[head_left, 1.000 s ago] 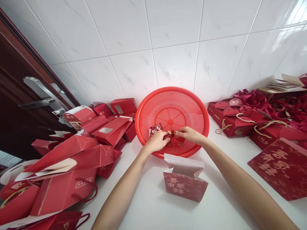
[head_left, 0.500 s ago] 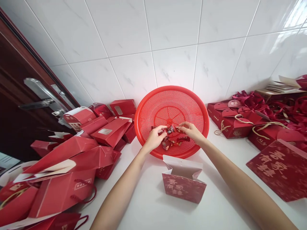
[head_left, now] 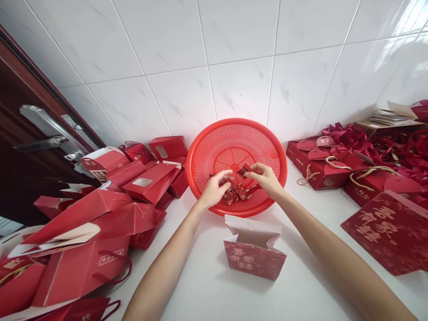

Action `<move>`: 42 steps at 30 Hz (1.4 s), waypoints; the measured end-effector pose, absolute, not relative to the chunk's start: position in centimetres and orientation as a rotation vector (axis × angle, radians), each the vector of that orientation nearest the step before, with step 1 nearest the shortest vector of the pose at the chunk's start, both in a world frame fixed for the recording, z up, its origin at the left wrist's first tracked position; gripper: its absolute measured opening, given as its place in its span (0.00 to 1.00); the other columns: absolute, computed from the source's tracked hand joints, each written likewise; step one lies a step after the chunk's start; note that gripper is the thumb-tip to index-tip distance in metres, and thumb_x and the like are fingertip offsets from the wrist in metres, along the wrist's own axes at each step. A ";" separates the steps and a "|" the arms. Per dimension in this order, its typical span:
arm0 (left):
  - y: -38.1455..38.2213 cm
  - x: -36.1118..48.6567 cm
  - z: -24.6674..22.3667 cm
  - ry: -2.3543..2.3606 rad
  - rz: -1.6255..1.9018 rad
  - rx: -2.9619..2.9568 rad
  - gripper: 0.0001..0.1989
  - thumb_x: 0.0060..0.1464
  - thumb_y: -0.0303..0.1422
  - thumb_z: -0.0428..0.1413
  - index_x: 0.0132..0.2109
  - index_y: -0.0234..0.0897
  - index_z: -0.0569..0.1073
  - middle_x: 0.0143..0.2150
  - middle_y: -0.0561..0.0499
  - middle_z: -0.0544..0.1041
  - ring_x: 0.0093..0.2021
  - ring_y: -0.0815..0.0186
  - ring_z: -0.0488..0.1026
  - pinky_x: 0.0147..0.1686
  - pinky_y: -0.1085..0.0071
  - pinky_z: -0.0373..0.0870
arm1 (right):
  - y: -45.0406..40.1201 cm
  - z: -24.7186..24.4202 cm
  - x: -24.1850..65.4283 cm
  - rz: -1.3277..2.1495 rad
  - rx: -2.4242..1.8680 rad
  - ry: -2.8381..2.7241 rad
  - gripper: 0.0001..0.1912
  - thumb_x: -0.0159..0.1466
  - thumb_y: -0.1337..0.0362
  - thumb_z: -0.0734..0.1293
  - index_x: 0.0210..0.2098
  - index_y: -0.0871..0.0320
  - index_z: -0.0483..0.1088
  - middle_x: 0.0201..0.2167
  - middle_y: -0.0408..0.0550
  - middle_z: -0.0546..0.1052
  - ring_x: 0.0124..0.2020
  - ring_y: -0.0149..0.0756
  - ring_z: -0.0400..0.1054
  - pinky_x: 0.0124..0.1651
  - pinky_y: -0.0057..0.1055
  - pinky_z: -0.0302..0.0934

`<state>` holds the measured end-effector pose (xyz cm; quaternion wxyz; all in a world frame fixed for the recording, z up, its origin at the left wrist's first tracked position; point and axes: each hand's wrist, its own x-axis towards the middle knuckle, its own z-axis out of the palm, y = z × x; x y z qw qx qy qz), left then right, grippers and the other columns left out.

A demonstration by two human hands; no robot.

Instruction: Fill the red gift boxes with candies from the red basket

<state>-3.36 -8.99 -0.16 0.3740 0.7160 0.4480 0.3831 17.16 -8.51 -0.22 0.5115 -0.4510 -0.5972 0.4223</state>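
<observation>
White tiled wall (head_left: 167,35), dark door (head_left: 20,178) at left; glare (head_left: 406,22) upper right, apparently daylight.

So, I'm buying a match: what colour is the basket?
Bright red; the head view shows the basket best.

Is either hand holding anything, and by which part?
The right hand pinches a small dark-red wrapped packet by its right end; the left hand shows nothing held.

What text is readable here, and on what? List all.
"吾家有囍": open red bag, front
"吾家有囍": larger red bag, far right
Too small or blurred to read: print on the rope-handled boxes, left-side boxes, and wrapped pieces in the red basket.
</observation>
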 end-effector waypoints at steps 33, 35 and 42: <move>-10.2 -4.4 1.3 1.202 0.232 2.231 0.21 0.51 0.23 0.49 0.41 0.41 0.85 0.37 0.52 0.85 0.39 0.64 0.79 0.44 0.72 0.71 | -8.7 -1.7 16.7 1.057 -1.219 -1.732 0.10 0.61 0.59 0.64 0.31 0.54 0.58 0.30 0.43 0.73 0.32 0.35 0.71 0.33 0.31 0.64; -10.2 -4.2 1.3 1.120 0.180 2.191 0.22 0.50 0.23 0.49 0.43 0.40 0.85 0.40 0.52 0.85 0.41 0.64 0.80 0.44 0.73 0.72 | -9.0 -1.3 16.8 1.108 -1.170 -1.727 0.09 0.62 0.58 0.64 0.32 0.54 0.59 0.33 0.45 0.76 0.35 0.36 0.73 0.34 0.32 0.66; -9.9 -3.9 0.8 1.209 0.101 2.308 0.27 0.53 0.21 0.48 0.56 0.40 0.79 0.56 0.49 0.80 0.59 0.60 0.74 0.60 0.68 0.66 | -8.3 -2.0 17.2 1.194 -1.099 -1.602 0.09 0.58 0.62 0.70 0.31 0.55 0.65 0.34 0.47 0.79 0.36 0.38 0.74 0.36 0.33 0.69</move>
